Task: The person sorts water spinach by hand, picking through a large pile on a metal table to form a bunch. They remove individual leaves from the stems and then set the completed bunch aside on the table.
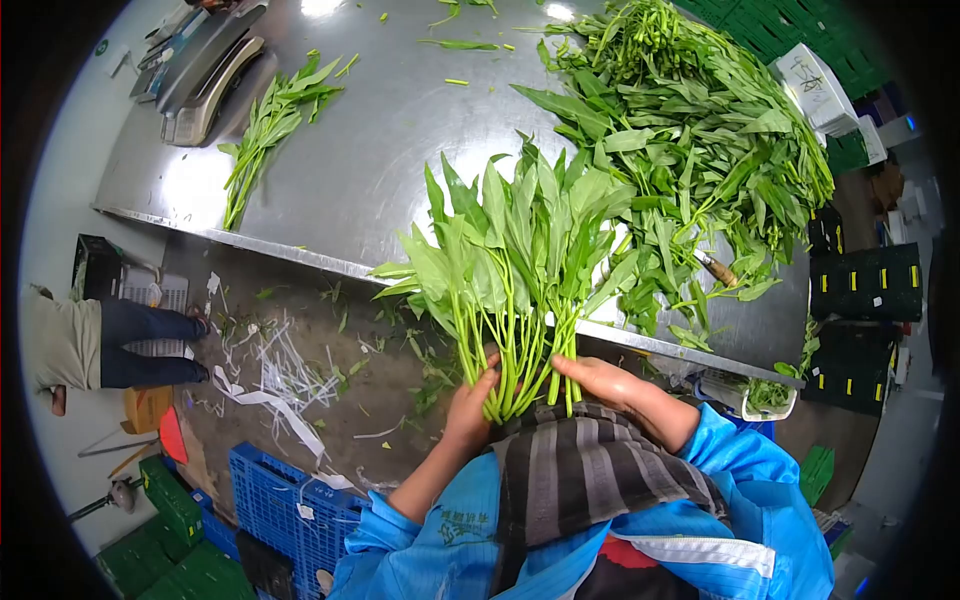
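A loose bunch of water spinach [510, 260] is held upright at the near edge of the metal table, its leaves fanned out over the tabletop. My left hand [472, 405] is closed around the stems on the left side. On the right, my right hand [608, 385] grips more stems between thumb and fingers; some fingers are hidden. Just beyond lies a big heap of water spinach [690, 140]. A knife with a wooden handle [717, 269] rests among the leaves at the heap's near side, its blade partly covered. A smaller bundle of water spinach [275, 130] lies at the table's left.
The metal table [400, 130] carries a grey device [210, 80] at its far left. Below, white strips [295, 370] and leaf scraps litter the floor. A blue crate [290, 510] stands at lower left; another person [120, 340] stands at far left. Black crates [865, 285] are stacked right.
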Tool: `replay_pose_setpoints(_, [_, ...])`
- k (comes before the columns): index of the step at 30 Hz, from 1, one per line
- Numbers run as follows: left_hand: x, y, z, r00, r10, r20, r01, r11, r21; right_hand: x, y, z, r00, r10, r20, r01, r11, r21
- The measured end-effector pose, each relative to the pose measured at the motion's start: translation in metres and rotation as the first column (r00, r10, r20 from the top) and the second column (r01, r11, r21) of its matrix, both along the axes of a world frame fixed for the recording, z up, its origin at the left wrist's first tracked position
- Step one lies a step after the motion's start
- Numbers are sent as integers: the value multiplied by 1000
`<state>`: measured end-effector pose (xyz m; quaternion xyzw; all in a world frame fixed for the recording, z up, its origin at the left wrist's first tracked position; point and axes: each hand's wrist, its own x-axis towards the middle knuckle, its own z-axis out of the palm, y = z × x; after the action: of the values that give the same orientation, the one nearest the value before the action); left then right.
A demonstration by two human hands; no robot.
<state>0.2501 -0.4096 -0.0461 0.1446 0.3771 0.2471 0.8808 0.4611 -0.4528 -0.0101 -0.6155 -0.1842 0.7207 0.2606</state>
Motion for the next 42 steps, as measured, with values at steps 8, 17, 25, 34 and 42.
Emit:
replay_pose_setpoints(8, [4, -9, -9, 989, 7, -151, 11, 993, 115, -12, 79, 68, 658, -214, 722, -542, 531, 651])
replay_pose_setpoints(17, [9, -13, -8, 988, -41, -149, 62, 988, 139, -38, 152, 4, 952, 117, 283, -204, 931, 303])
replay_pose_setpoints(25, [10, -26, -29, 984, 56, -171, -16, 974, 227, 5, 138, 20, 984, 63, 166, -109, 951, 288])
replay_pose_setpoints(34, [15, -21, -9, 992, 109, -60, -97, 979, 179, 69, 85, 46, 537, 332, 776, -532, 847, 5])
replay_pose_setpoints(42, [20, 3, 1, 978, -209, 6, 208, 976, 67, 36, 24, 67, 195, 680, 706, -757, 562, -332])
